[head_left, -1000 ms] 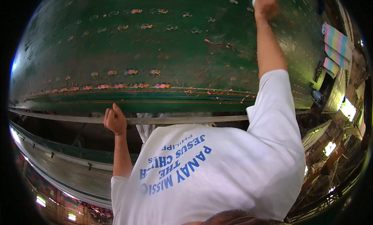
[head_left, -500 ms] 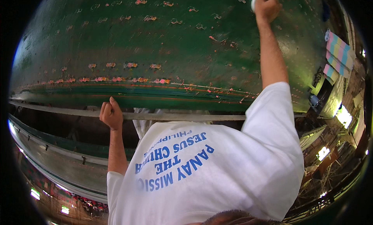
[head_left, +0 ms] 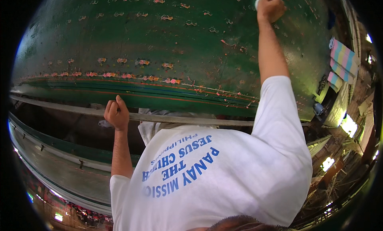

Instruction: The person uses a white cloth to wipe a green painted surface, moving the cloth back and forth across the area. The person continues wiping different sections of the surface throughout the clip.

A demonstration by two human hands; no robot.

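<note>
My right hand (head_left: 270, 8) is at the upper right of the head view, closed on a white round object (head_left: 258, 4) against the large green board (head_left: 191, 47), which bears rows of small pink, orange and pale patches and thin coloured lines along its near edge. My left hand (head_left: 116, 113) is curled by that edge, at the grey rail (head_left: 60, 105) below it. Whether it holds anything is hidden. My white T-shirt (head_left: 223, 171) with blue printing fills the lower middle.
Striped pastel cloths (head_left: 341, 59) hang at the board's right, above a small dark blue object (head_left: 318, 108). Another long green-and-grey board (head_left: 72, 167) runs at lower left, beyond a dark gap. Wooden clutter (head_left: 339, 171) and bright openings are at the right.
The board's patches and near edge sit higher in the picture and slightly further right. My left hand has risen in view with the edge; my right hand stays closed on the white object at upper right.
</note>
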